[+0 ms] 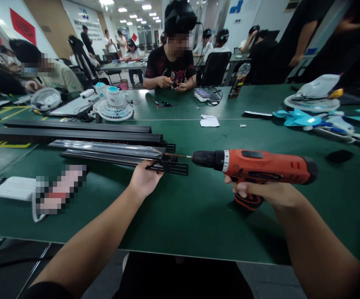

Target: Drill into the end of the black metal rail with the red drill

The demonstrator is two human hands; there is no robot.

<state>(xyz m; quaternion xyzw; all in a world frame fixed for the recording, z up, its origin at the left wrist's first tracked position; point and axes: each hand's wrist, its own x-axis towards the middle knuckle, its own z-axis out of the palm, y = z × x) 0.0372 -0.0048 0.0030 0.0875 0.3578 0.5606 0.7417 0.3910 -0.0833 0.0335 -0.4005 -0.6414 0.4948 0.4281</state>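
My right hand (261, 193) is closed round the grip of an orange and black cordless drill (254, 166), held level and pointing left. Its bit (178, 156) touches the end of a long black metal rail (111, 154) that lies on the green table (180, 224). My left hand (144, 177) grips this rail near its right end, next to a black finned end piece (175, 168).
More long black rails (74, 132) lie behind. A white box (15, 187) sits at the left. Small white desk fans (115, 106) and blue fan blades (298, 118) are spread on the far side. A person (172, 62) sits opposite; others work at tables beyond.
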